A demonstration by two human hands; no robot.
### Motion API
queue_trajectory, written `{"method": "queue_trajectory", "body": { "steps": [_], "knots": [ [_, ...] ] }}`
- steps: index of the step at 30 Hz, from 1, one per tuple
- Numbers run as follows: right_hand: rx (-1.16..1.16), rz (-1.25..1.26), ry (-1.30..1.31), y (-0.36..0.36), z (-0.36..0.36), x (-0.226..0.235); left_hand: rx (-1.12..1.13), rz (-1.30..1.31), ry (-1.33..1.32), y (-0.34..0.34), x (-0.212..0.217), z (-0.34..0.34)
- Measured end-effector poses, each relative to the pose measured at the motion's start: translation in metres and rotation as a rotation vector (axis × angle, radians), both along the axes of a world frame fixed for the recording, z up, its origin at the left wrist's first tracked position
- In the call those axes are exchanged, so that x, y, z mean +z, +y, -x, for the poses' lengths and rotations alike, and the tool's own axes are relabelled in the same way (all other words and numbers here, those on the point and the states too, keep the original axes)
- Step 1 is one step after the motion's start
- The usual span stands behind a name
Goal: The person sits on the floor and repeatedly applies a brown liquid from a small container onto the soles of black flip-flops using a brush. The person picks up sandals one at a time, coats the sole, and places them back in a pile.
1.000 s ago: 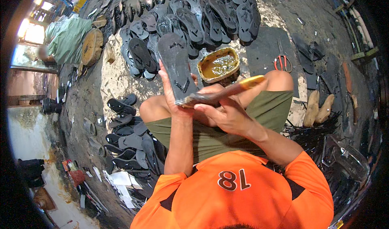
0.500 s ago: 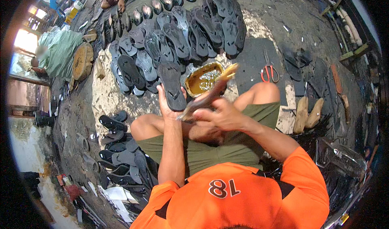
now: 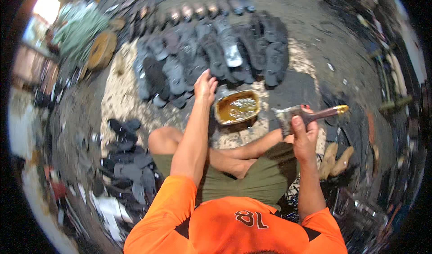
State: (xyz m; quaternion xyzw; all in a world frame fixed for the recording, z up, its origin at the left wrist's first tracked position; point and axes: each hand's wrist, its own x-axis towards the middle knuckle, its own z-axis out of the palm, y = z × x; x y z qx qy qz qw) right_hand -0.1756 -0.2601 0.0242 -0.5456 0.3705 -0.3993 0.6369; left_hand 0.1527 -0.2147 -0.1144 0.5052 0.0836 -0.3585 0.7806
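My left hand (image 3: 205, 88) reaches forward to the near edge of several rows of dark sandal soles (image 3: 174, 76). Its fingers are stretched out and look free of any sole, though blur softens the fingertips. In my right hand (image 3: 305, 139) is a paintbrush (image 3: 315, 115), held level above my right knee. Its wet bristles point left and its dark handle, with a yellow tip, points right. Between the hands stands a tub (image 3: 218, 114) of shiny yellow-brown liquid. One sole (image 3: 232, 53) among the rows gleams brightly.
Red-handled scissors (image 3: 306, 106) lie on a dark mat (image 3: 292, 89), partly hidden behind the brush. Two foot-shaped wooden pieces (image 3: 328, 161) rest at the right. Black sandals (image 3: 130, 170) are piled at the left. A round wood block (image 3: 101, 50) stands farther off, beside green cloth (image 3: 81, 26).
My left hand has moved forward to the rows and no longer holds the sandal sole upright before me. My right hand has carried the paintbrush rightward, away from the sole. The view has shifted and blurred.
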Motion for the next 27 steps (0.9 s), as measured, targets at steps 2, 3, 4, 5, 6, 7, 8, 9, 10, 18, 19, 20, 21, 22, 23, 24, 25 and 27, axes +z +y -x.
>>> {"method": "queue_trajectory", "body": {
  "steps": [2, 3, 4, 5, 6, 7, 8, 9, 10, 18, 19, 20, 21, 22, 23, 24, 25, 27],
  "knots": [
    [0.016, -0.101, 0.174, -0.005, -0.011, -0.008, -0.034, 0.165, -0.139, 0.041, 0.046, 0.005],
    [-0.028, -0.192, 0.161, -0.004, -0.017, -0.02, -0.059, 0.175, -0.255, 0.063, 0.066, 0.003],
    [-0.047, -0.139, 0.243, -0.002, -0.025, -0.02, -0.102, 0.075, -0.494, 0.092, 0.089, 0.004],
    [-0.066, -0.086, 0.325, -0.001, -0.033, -0.02, -0.094, -0.105, -0.861, 0.125, 0.106, 0.005],
    [-0.005, -0.083, 0.178, -0.004, -0.033, -0.031, -0.141, -0.328, -0.895, 0.165, 0.138, 0.01],
    [-0.009, -0.103, 0.223, -0.003, -0.037, -0.026, -0.202, -0.54, -0.916, 0.204, 0.162, 0.019],
    [0.013, -0.106, 0.288, -0.022, -0.026, -0.049, -0.047, -0.563, -1.013, 0.254, 0.153, 0.024],
    [0.048, -0.072, 0.146, -0.027, -0.026, -0.059, 0.089, -0.562, -1.125, 0.3, 0.137, 0.03],
    [0.067, -0.075, 0.235, -0.032, -0.026, -0.056, 0.214, -0.823, -1.217, 0.342, 0.131, 0.042],
    [0.122, 0.069, 0.33, -0.057, -0.059, -0.06, -0.183, -1.709, -1.248, 0.508, 0.074, 0.09],
    [0.15, 0.098, 0.349, -0.056, -0.07, -0.06, -0.332, -1.79, -1.281, 0.507, 0.077, 0.073],
    [0.178, 0.129, 0.373, -0.054, -0.08, -0.058, -0.498, -1.804, -1.332, 0.511, 0.075, 0.058],
    [0.2, 0.165, 0.398, -0.054, -0.09, -0.054, -0.667, -1.803, -1.386, 0.516, 0.073, 0.042],
    [0.283, 0.154, 0.397, -0.056, -0.095, -0.051, -0.77, -1.68, -1.408, 0.519, 0.07, 0.025],
    [0.364, 0.142, 0.397, -0.057, -0.1, -0.05, -0.871, -1.638, -1.48, 0.529, 0.075, 0.011],
    [0.333, 0.108, 0.345, -0.056, -0.102, -0.054, -0.883, -1.619, -1.503, 0.53, 0.084, -0.004],
    [0.396, 0.178, 0.318, -0.057, -0.098, -0.056, -0.903, -1.577, -1.538, 0.525, 0.099, -0.018],
    [0.37, 0.217, 0.393, -0.051, -0.094, -0.053, -0.855, -1.646, -1.469, 0.501, 0.159, -0.021]
  ]
}}
